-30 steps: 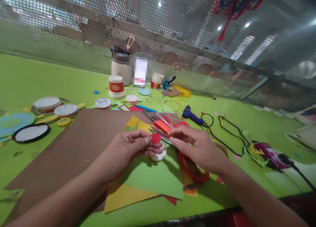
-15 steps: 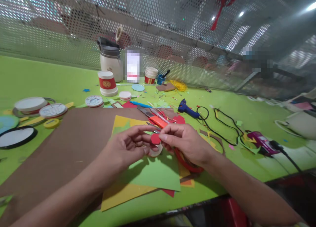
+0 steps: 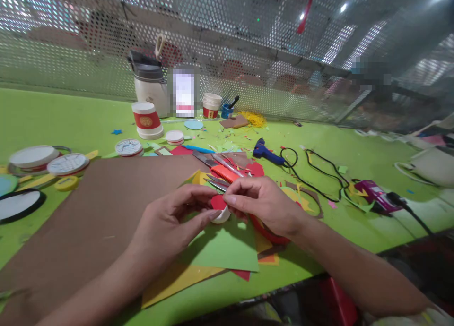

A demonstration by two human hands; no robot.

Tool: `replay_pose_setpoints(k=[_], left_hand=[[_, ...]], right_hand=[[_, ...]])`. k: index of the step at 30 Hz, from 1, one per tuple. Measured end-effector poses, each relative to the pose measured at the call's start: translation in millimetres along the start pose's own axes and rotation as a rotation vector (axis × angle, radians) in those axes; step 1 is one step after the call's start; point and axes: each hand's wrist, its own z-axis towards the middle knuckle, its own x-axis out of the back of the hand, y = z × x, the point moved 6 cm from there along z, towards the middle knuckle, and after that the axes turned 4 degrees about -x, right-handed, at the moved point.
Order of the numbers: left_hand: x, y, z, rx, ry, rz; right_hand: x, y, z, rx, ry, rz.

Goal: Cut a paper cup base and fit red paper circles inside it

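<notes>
My left hand is curled with thumb and fingers around a small white round piece, like a cap. My right hand pinches a small red paper piece at its edge and holds it over the white piece. Both hands meet above a sheet of green paper, which lies on yellow paper. Just behind the fingers are scissors and an orange utility knife. A red ring, perhaps a tape roll, sits partly hidden below my right hand.
Brown board covers the table's left part. A blue glue gun with a black cord lies at the right, near a purple power box. Paper cups, a white jug and a blurred phone stand behind.
The red paper piece has come down closer onto the white round piece. My left fingers have drawn in around them, and the view has shifted slightly.
</notes>
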Motion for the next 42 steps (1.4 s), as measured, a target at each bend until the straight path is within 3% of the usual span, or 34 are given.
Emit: replay_pose_setpoints(k=[8,11,22,27,34,42], left_hand=[[5.0,5.7,-1.9,-0.069,0.088,0.033],[6.3,7.4,-5.3,-0.088,0.153,0.034],[4.6,8.6,-8.3,-0.044,0.179,0.076],[0.2,1.8,-5.3,0.002,0.046,0.048],[-6.5,-13.7,-1.5,0.220,-0.250,-0.054],[-0.4,-20.7,2.0,0.303,-0.152,-0.175]], right_hand=[[11.3,-10.5,-4.1,0.074,0.093,-0.032],[10.2,-13.2,-7.2,0.094,0.087,-0.081],[-4.5,-14.5,-12.7,0.090,0.026,-0.066],[-2.3,-10.7,-10.3,0.049,0.008,-0.096],[-5.1,-2.0,-5.9,-0.108,-0.184,-0.109],[0.7,6.1,0.9,-0.045,-0.043,0.026]])
